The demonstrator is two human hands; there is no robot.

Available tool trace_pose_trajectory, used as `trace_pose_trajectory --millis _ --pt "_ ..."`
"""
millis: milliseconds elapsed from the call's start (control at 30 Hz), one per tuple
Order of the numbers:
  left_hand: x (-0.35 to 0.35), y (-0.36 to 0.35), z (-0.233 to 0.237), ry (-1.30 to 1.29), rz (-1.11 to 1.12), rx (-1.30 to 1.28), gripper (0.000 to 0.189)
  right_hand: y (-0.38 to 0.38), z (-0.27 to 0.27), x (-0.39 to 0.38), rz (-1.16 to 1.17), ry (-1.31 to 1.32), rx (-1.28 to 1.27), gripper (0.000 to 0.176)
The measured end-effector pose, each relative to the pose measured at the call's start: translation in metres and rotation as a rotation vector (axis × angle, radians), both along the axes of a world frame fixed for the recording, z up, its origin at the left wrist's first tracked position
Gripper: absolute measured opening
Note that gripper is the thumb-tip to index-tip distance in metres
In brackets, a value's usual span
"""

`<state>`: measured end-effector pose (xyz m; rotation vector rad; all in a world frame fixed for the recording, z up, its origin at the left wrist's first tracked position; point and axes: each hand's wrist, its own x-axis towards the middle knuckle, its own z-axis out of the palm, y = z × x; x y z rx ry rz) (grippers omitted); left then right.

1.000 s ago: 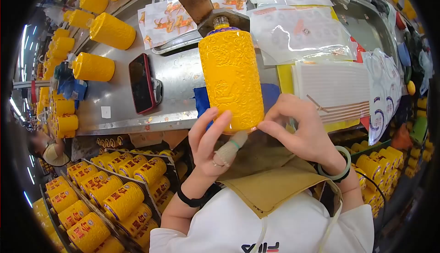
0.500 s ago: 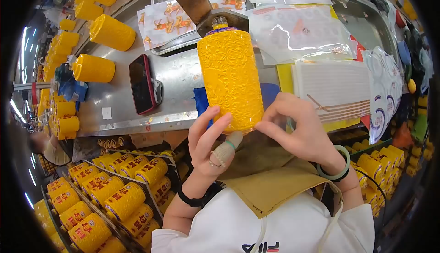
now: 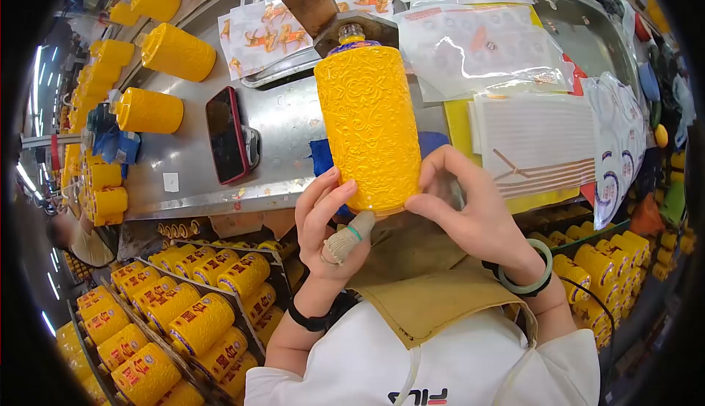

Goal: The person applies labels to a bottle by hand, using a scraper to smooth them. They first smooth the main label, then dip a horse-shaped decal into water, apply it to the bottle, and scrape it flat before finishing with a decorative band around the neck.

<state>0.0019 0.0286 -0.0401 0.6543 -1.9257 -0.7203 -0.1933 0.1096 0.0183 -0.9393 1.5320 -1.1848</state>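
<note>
A yellow embossed bottle [image 3: 369, 123] lies with its clear neck against a metal bracket [image 3: 355, 27] and its base toward my body. My left hand [image 3: 332, 230] holds the lower left side of the base, two fingertips on the surface and the thumb, in a pale finger cover with a green band, beneath the edge. At the lower right edge of the base, my right hand [image 3: 470, 211] has its thumb and bent index finger against the bottle. Whether something thin is between those fingers cannot be made out. A blue cloth [image 3: 321, 160] shows behind the bottle.
A phone [image 3: 228, 135] lies on the metal table [image 3: 283, 138] at the left, near upright yellow bottles [image 3: 150, 110]. Sticker sheets [image 3: 477, 53] and striped strips [image 3: 534, 138] lie at the right. Racks of labelled yellow bottles [image 3: 202, 324] stand below. Another person [image 3: 87, 241] is at the far left.
The bottle has turned slightly about its length, showing a different part of its pattern. My left hand has shifted slightly left, and my right index finger has moved up along the bottle's side.
</note>
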Motion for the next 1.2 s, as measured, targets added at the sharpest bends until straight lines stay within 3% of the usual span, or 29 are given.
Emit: trace_pose_trajectory --millis 67,267,333,367,433,533,567,633,833,933,1033,1067,1200 --pt "-0.001 0.001 -0.001 0.040 0.015 0.061 0.041 0.001 0.000 -0.002 -0.003 -0.026 0.004 0.023" --pt "0.000 -0.005 0.008 -0.134 -0.009 -0.231 0.033 0.002 -0.009 -0.001 -0.030 -0.030 -0.090 0.018" --pt "0.001 -0.012 0.013 -0.207 -0.142 -0.342 0.054 0.002 -0.007 -0.002 -0.022 -0.063 -0.063 0.019" --pt "0.000 -0.011 0.013 -0.208 -0.144 -0.341 0.054 0.003 -0.008 -0.002 -0.024 -0.065 -0.062 0.019" --pt "-0.005 -0.006 0.015 -0.226 -0.076 -0.271 0.030 0.003 -0.009 -0.002 -0.031 -0.058 -0.092 0.020" --pt "-0.010 -0.017 0.028 -0.320 -0.187 -0.440 0.029 0.005 -0.009 -0.002 -0.048 -0.133 -0.064 0.021" --pt "-0.009 -0.017 0.022 -0.320 -0.187 -0.442 0.029 0.006 -0.006 -0.004 -0.049 -0.133 -0.066 0.021" --pt "-0.004 -0.016 0.002 -0.053 -0.141 -0.252 0.026 0.014 0.001 -0.014 -0.134 -0.184 -0.052 0.025" --pt "-0.002 -0.003 0.010 -0.211 -0.021 -0.281 0.028 0.013 -0.003 -0.021 -0.206 -0.104 -0.069 0.032" --pt "-0.018 -0.017 0.029 -0.329 -0.185 -0.431 0.029 0.004 0.003 -0.006 -0.127 -0.119 -0.150 0.032" --pt "-0.010 -0.019 0.016 -0.138 -0.162 -0.354 0.027 0.009 0.001 -0.011 -0.080 -0.135 -0.179 0.032" --pt "-0.011 -0.010 0.014 -0.090 -0.083 -0.188 0.024 0.013 -0.001 -0.017 -0.156 -0.125 -0.148 0.032" --pt "0.000 -0.005 0.007 -0.278 -0.068 -0.346 0.029 0.014 0.000 -0.025 -0.284 -0.138 -0.079 0.028"
